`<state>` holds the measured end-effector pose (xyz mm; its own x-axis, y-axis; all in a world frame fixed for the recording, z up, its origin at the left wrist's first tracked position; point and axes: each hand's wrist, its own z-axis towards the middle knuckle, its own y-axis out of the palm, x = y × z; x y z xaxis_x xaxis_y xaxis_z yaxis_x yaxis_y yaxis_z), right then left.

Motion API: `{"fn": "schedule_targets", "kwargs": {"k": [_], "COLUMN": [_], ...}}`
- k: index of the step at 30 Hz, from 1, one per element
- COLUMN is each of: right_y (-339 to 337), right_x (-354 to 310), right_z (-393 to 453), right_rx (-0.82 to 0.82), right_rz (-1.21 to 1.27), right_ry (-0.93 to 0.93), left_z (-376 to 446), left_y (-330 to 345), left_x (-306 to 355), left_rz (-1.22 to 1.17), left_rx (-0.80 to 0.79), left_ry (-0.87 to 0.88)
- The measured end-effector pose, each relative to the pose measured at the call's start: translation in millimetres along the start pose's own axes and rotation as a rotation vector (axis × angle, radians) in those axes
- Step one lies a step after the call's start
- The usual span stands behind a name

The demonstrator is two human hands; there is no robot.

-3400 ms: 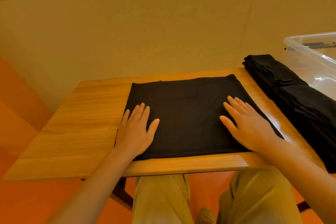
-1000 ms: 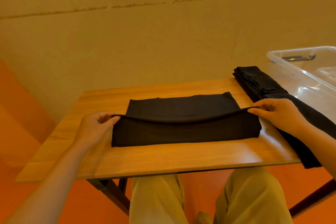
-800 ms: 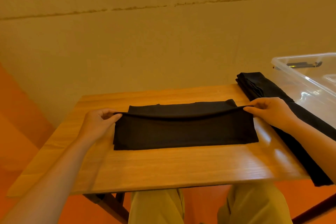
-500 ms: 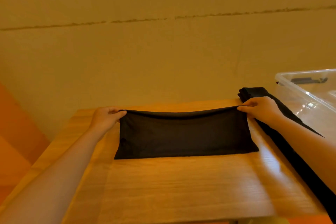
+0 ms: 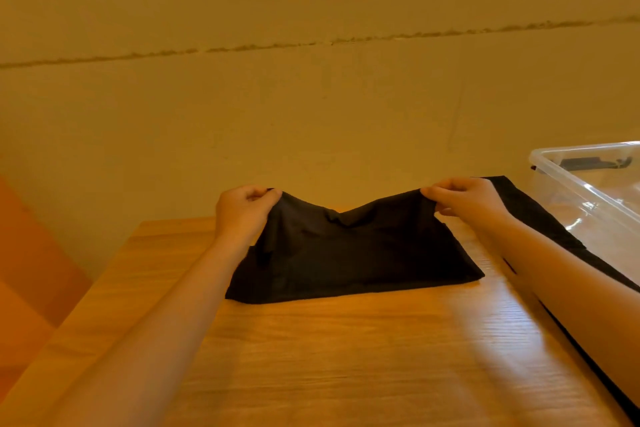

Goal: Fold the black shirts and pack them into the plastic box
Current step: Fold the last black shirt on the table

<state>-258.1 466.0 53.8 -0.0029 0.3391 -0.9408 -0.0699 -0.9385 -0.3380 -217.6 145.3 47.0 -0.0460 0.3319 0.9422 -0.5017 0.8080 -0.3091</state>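
Holding: your left hand [image 5: 242,215] and right hand [image 5: 467,203] each pinch a far corner of the folded black shirt [image 5: 349,253], thumb against curled fingers, with the cloth caught between them.
Left grip: clenched on the shirt's far-left corner, raised off the wooden table [image 5: 311,357].
Right grip: clenched on the shirt's far-right corner, at about the same height as your left.
Shirt: its far edge is lifted and sags in a dip between your two hands; its near edge lies flat on the table, so the cloth slopes down toward you.
Position: the shirt sits on the far half of the table, roughly central between your forearms.
Other shirts: a stack of black shirts [image 5: 540,218] runs along the table's right edge, just beside your right hand and partly hidden behind your right forearm.
Plastic box: the clear plastic box [image 5: 571,177] stands at the right, just beyond the stack; a dark item shows at its far end, too small for you to identify.
Backdrop: a plain wall [image 5: 311,97] rises behind the table.
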Motion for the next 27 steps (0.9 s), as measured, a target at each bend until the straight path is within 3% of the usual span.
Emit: {"fn": "schedule_targets", "kwargs": {"k": [8, 15, 20, 27], "right_y": [65.4, 77.4, 81.8, 85.3], "right_x": [-26.1, -15.4, -13.3, -6.2], "right_z": [-67.9, -94.2, -106.2, -118.6], "right_rx": [-0.132, -0.11, -0.084, -0.102], "right_rz": [0.22, 0.309, 0.375, 0.48], "right_ry": [0.002, 0.012, 0.018, 0.046], "left_z": [-84.7, -114.5, -127.4, -141.4], "left_y": [57.9, 61.5, 64.5, 73.3], "left_x": [28.8, 13.1, 5.1, -8.0], "left_rz": [-0.021, -0.019, 0.071, 0.186], "left_rx": [-0.202, -0.136, -0.033, 0.036], "left_ry": [0.153, 0.267, 0.464, 0.55]}}
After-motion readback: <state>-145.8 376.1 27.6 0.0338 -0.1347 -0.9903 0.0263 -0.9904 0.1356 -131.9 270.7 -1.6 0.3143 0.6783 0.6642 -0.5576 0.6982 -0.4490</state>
